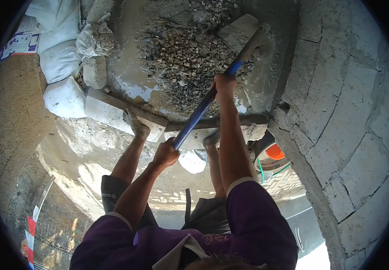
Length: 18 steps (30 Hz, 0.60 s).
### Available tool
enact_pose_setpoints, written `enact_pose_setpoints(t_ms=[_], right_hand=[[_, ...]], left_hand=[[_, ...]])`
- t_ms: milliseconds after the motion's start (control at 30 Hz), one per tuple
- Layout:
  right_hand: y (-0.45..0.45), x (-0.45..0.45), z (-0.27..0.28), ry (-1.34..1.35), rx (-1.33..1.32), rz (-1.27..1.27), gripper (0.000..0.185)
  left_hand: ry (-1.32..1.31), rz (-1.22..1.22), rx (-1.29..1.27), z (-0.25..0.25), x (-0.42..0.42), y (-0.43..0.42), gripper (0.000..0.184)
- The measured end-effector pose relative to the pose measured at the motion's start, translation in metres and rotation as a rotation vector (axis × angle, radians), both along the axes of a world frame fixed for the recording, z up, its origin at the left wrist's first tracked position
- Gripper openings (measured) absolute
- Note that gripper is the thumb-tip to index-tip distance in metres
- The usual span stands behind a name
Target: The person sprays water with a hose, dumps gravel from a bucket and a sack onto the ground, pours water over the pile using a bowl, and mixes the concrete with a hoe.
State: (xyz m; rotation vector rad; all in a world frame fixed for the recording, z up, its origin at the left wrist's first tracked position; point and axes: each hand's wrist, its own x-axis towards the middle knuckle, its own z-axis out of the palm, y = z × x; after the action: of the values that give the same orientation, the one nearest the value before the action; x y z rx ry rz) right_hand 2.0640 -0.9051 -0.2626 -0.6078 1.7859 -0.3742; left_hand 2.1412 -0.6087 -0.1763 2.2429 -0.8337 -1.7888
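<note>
A shovel (pixel 195 118) with a blue handle slants across the view, from lower left to upper right. My left hand (pixel 166 153) is wrapped round the handle's near end. Further along the shaft, my right hand (pixel 225 85) is closed on it. The muddy blade (pixel 239 32) lies at the upper right edge of a heap of wet gravel (pixel 181 60). Grey, watery mix (pixel 129 54) surrounds the heap. Part of the blade seems coated or covered by the mix.
My bare feet stand on a row of concrete blocks (pixel 113 114) edging the mix. White sacks (pixel 64 96) are stacked at left. A cracked block wall (pixel 338 112) rises at right. An orange container (pixel 274 151) and green hose are lower right; red-white tape (pixel 31 227) hangs lower left.
</note>
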Motion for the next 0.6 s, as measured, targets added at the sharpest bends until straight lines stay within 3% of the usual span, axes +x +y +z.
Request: enact_pose_setpoints(t_ms=[200, 267, 333, 400, 467, 600], right_hand=[[0.146, 0.038, 0.125, -0.178, -0.127, -0.278, 0.020], [0.172, 0.044, 0.130, -0.307, -0.103, -0.421, 0.026], [0.163, 0.042, 0.124, -0.293, -0.024, -0.443, 0.024], [0.143, 0.018, 0.071, -0.304, 0.080, -0.384, 0.009], [0.107, -0.002, 0.031, -0.299, 0.211, -0.376, 0.010], [0.043, -0.030, -0.003, -0.183, 0.162, -0.276, 0.009]], left_hand=[[-0.187, -0.176, 0.150, 0.116, 0.073, 0.122, 0.041], [-0.151, -0.027, 0.124, 0.176, 0.101, 0.105, 0.044], [-0.209, -0.118, -0.002, 0.194, 0.114, 0.114, 0.040], [-0.270, -0.206, -0.108, 0.192, 0.107, 0.117, 0.037], [-0.316, -0.238, -0.216, 0.156, 0.089, 0.098, 0.029], [-0.303, -0.266, -0.233, 0.099, 0.061, 0.054, 0.025]])
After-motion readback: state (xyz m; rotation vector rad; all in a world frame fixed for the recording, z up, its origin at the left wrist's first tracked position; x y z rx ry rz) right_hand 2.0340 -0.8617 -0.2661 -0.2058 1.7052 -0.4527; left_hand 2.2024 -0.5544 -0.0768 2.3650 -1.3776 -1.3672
